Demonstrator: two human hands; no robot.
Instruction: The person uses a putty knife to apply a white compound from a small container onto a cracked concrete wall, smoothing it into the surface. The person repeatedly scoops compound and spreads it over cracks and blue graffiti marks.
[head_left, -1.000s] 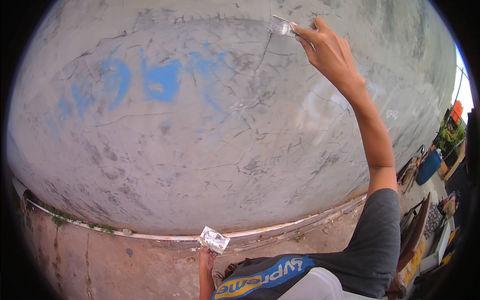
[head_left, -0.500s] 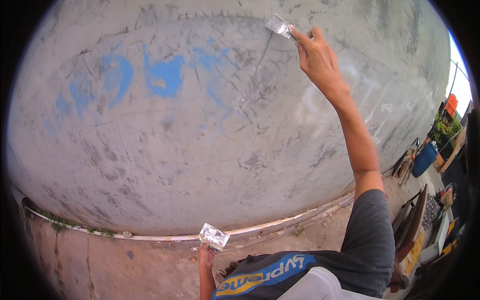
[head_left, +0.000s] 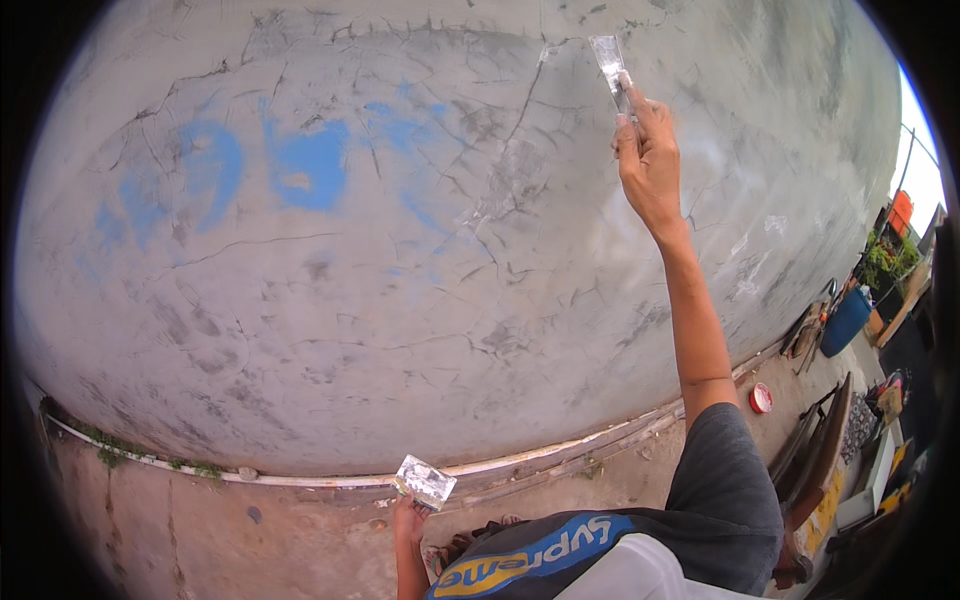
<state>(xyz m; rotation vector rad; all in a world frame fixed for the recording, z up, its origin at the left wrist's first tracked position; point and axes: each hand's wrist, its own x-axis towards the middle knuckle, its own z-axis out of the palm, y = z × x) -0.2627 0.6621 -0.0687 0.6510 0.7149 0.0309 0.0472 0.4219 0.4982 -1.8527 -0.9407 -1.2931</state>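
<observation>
My right hand (head_left: 650,160) grips a metal putty knife (head_left: 607,62) smeared with white material, raised against the upper part of the cracked grey wall (head_left: 430,330), to the right of blue sprayed paint marks (head_left: 305,165). A whitish patch shows on a crack left of the blade. Low down, my left hand (head_left: 408,520) holds a rectangular flat plate (head_left: 425,482) coated with white-grey material, near the foot of the wall.
A white pipe (head_left: 330,480) runs along the wall's base over a concrete floor (head_left: 220,530). At right stand a red-and-white pail (head_left: 760,397), blue bin (head_left: 846,322), piled wooden furniture (head_left: 815,470), plants (head_left: 882,260) and an orange object (head_left: 899,213).
My right hand has shifted right and turned, so the putty knife now points upward rather than leftward. The red-and-white pail has come into clear view. My left hand stays low with the plate.
</observation>
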